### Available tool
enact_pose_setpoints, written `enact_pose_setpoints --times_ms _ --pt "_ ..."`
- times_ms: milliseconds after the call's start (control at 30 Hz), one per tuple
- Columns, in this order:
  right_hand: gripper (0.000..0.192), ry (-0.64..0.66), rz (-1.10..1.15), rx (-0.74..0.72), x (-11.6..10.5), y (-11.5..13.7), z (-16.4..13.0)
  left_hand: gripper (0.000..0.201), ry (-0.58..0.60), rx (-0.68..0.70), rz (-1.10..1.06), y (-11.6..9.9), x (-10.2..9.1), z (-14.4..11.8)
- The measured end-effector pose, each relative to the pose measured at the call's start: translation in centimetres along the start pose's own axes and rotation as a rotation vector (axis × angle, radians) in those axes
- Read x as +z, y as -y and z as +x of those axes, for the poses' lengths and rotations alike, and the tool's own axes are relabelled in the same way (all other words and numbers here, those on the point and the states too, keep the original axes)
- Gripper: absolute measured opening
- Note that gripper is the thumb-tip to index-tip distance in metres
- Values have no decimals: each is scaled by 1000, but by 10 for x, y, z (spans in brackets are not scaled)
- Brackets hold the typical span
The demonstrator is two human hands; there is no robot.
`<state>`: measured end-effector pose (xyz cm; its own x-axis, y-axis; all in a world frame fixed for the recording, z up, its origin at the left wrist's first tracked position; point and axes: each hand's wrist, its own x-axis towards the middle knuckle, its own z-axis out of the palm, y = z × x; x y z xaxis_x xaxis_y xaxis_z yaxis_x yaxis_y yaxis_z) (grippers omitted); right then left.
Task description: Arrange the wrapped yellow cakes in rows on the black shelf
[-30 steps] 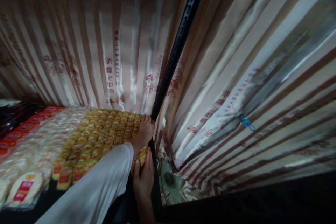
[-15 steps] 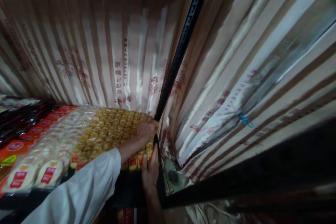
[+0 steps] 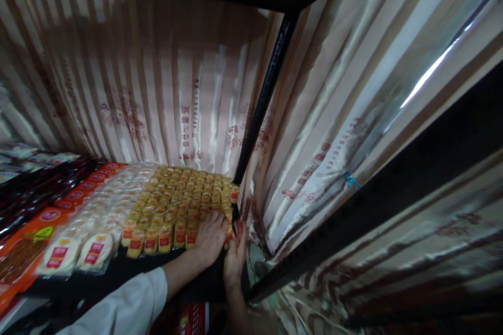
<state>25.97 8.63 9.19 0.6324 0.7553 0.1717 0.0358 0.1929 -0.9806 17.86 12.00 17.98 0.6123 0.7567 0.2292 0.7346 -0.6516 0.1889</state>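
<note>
Small yellow packaged cakes [image 3: 173,204], wrapped in clear film with red-and-orange labels, stand in tight rows on a dark shelf [image 3: 157,267]. My left hand [image 3: 212,234], below a white sleeve, lies palm down over the front right corner of the rows, fingers stretched out on the cakes. Beside it, my right hand [image 3: 234,257] is upright with its fingers extended, along the right end of the rows by the black post [image 3: 267,94]. Between the two hands a bit of a cake packet shows; the rest there is covered.
Left of the cakes lie clear packs of round white biscuits [image 3: 94,251], then orange packets [image 3: 49,214] and dark shiny packets [image 3: 43,183]. A pleated, printed curtain [image 3: 157,73] hangs behind and to the right. A black shelf beam [image 3: 334,214] crosses at right.
My left hand has drawn back from the far right corner of the cakes to the front right corner. My right hand stays at the right end. The view has shifted, showing a black beam above.
</note>
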Motion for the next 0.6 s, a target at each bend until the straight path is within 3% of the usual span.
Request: enact_pose_setpoints --times_ms 433,600 --pt "53 -80 -46 33 -3 2 4 23 -51 35 -115 1 11 -5" --pt "52 -54 -113 -7 -2 2 4 18 -160 22 -293 7 -1 3"
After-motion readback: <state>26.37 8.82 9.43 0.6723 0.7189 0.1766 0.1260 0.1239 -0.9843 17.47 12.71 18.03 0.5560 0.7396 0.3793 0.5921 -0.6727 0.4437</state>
